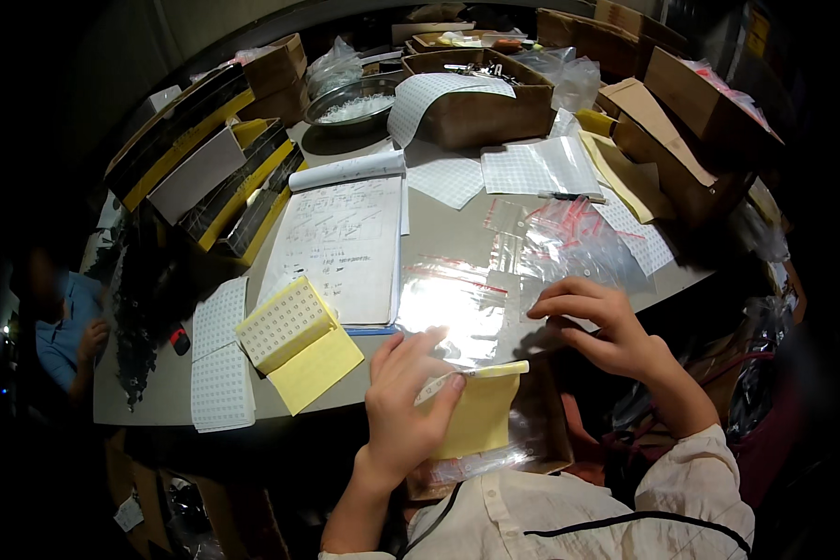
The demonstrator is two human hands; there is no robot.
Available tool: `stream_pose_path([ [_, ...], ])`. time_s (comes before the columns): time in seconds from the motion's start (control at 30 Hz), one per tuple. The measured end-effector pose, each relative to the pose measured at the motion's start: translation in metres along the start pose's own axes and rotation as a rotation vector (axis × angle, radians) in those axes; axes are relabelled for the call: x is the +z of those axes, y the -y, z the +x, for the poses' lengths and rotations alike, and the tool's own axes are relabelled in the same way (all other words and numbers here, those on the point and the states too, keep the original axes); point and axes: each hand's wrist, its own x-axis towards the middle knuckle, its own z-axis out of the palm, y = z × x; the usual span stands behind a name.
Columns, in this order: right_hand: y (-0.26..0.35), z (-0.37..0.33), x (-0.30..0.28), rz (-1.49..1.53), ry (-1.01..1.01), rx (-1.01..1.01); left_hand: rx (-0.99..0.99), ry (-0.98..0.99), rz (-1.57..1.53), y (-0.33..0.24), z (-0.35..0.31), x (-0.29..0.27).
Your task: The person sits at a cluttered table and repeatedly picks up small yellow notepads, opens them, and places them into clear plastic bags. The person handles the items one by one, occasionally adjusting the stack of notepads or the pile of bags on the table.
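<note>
My left hand (406, 401) grips a yellow label sheet (481, 415) at the table's near edge, the thumb lying along its folded top. Just beyond that hand, clear zip bags (457, 303) with red seal lines lie flat and shine under the light. My right hand (607, 327) hovers over the bags' right side, fingers bent and thumb apart from them. Nothing can be made out between its fingers. A looser heap of clear zip bags (579, 247) spreads beyond it. Left of my left hand rests another yellow label sheet (317, 373), folded, with rows of small printed labels.
An open notebook (341, 252) lies left of the bags, near white label sheets (222, 359). Cardboard boxes (490, 112) and a bowl of small clear pieces (353, 107) line the back. An open carton (555, 434) sits below the near edge. Another person (61, 322) is at far left.
</note>
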Motion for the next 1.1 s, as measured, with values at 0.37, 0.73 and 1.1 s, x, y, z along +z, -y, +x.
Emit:
stream_pose_path([
  [0.37, 0.043, 0.007, 0.022, 0.084, 0.175, -0.075, -0.093, 0.016, -0.257, -0.024, -0.008, 0.008],
  [0.73, 0.028, 0.004, 0.037, -0.007, 0.092, -0.182, -0.278, -0.057, -0.36, -0.031, -0.021, 0.0],
  [1.1, 0.038, 0.006, 0.068, -0.68, -0.084, -0.567, -0.516, -0.024, -0.387, -0.016, -0.021, 0.002],
])
